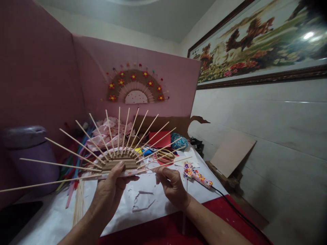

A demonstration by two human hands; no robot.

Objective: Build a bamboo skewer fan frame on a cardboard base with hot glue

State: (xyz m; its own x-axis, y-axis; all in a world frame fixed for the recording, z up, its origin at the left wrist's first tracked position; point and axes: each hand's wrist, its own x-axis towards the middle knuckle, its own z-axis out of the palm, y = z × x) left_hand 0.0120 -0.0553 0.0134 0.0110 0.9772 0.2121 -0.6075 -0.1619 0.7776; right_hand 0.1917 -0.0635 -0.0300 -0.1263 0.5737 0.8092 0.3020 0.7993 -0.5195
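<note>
My left hand (109,190) grips a half-round cardboard piece (119,164) by its straight lower edge, thumb on top and fingers underneath. Pink-and-white patterned fabric runs around its curved rim, and several thin wooden sticks (119,129) fan outward from it. At the fan's right end, my right hand (173,187) has its fingers closed in a pinch at the lowest wooden stick (182,160); the fingertips partly hide the contact. A flower-patterned glue gun (196,175) lies on the table right of my right hand.
On the white-covered table (122,221) lie paper scraps (143,200), loose sticks (78,204), crumpled pink fabric (102,134), blue yarn (179,141) and a red sheet (159,139). A finished-looking fan decoration (133,80) hangs on the pink panel. A purple bin (33,163) stands left.
</note>
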